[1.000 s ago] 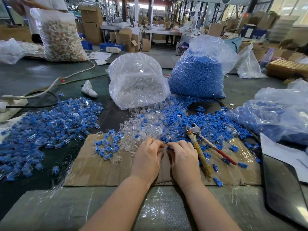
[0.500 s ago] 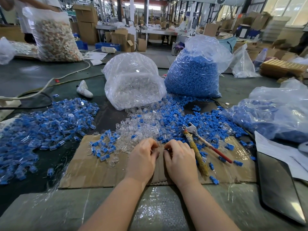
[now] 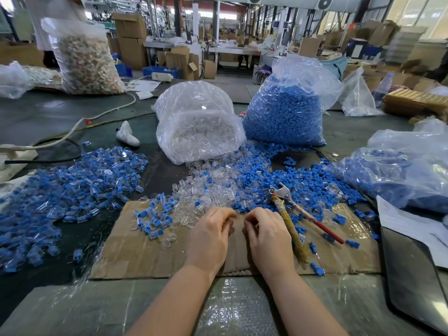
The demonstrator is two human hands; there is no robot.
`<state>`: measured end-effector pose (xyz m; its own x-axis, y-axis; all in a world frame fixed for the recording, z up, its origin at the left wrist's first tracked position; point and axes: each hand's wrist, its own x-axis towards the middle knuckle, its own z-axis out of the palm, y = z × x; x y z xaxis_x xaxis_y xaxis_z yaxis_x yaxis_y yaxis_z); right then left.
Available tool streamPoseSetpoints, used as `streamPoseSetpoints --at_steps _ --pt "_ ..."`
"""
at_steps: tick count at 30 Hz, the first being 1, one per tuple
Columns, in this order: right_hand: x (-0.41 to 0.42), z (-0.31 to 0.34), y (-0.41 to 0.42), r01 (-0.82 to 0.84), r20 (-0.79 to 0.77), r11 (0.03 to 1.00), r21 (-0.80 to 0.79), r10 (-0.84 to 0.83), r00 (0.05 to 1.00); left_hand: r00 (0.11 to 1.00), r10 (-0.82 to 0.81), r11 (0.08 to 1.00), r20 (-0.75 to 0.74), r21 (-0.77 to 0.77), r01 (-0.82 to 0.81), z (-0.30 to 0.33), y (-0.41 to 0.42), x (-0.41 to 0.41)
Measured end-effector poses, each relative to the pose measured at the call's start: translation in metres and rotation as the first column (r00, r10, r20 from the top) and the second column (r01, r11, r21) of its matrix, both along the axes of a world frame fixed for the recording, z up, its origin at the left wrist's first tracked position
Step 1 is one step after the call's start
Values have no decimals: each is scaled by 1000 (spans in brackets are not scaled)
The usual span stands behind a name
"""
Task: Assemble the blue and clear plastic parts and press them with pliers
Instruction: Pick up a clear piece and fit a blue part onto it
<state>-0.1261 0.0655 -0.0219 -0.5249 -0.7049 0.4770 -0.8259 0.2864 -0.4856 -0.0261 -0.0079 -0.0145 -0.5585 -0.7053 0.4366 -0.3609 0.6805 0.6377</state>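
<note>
Resting on the brown cardboard sheet (image 3: 135, 251), left hand (image 3: 208, 238) and right hand (image 3: 269, 236) curl fingertip to fingertip — contents hidden, grip unclear. Tape-wrapped, red-handled pliers (image 3: 291, 214) lie untouched just right of the right hand — loose blue and clear plastic parts (image 3: 218, 190) heaped just beyond both.

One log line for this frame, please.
left hand: curled, grip contents hidden | right hand: same | red-handled metal pliers: idle on brown cardboard sheet | stage: joining, not pressing

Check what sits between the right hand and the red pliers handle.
In the head view, the pliers' other handle, wrapped in yellowish tape, lies between the right hand and the red one, with a few loose blue parts on the cardboard.
</note>
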Motion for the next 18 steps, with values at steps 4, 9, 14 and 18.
streamPoseSetpoints --at_steps 4,9,14,18 --pt "-1 -1 1 -11 19 1000 18 11 1000 1000 -17 1000 -7 11 17 0 0 1" --pt "-2 -1 1 -15 69 1000 11 14 998 999 9 999 -46 39 -7 1 1 0" --pt "-3 -1 0 -4 104 1000 6 3 995 1000 2 1000 7 30 -2 -2 1 -1" --pt "-4 -2 1 -2 137 1000 -9 3 991 1000 10 999 -27 47 -9 0 0 -1"
